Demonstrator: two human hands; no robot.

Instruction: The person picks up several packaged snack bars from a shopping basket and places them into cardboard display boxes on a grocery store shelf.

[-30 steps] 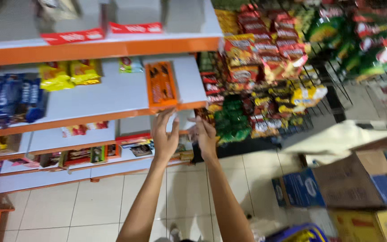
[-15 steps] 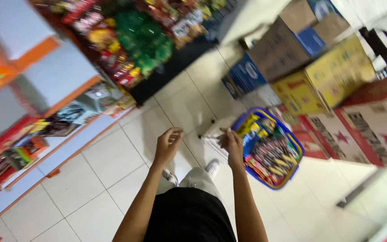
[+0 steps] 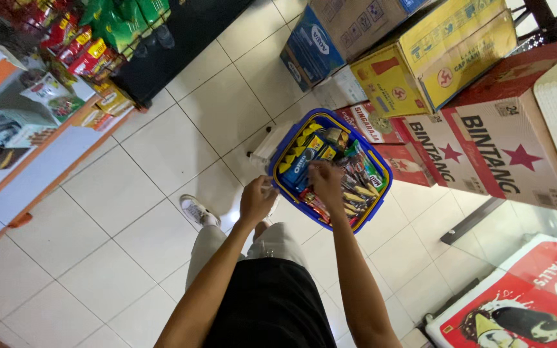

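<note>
A blue shopping basket (image 3: 385,169) with a yellow rim stands on the white tiled floor, filled with several snack packets (image 3: 359,183). My right hand (image 3: 325,182) reaches down into the basket with its fingertips among the packets; whether it grips one is hidden. My left hand (image 3: 256,201) hovers just outside the basket's near left rim, fingers loosely curled, with nothing seen in it. My legs and one white shoe (image 3: 195,211) show below the hands.
Stacked cardboard boxes, red-and-white (image 3: 498,142), yellow (image 3: 433,58) and blue (image 3: 311,48), crowd the floor right of the basket. An orange-edged shelf (image 3: 27,167) and a snack rack (image 3: 91,45) stand at the left. A freezer lid with an ice-cream picture (image 3: 523,303) is at bottom right.
The view swung from the shelf down to the floor. Both hands came away from the shelf and dropped to the basket; the right hand now reaches into it.
</note>
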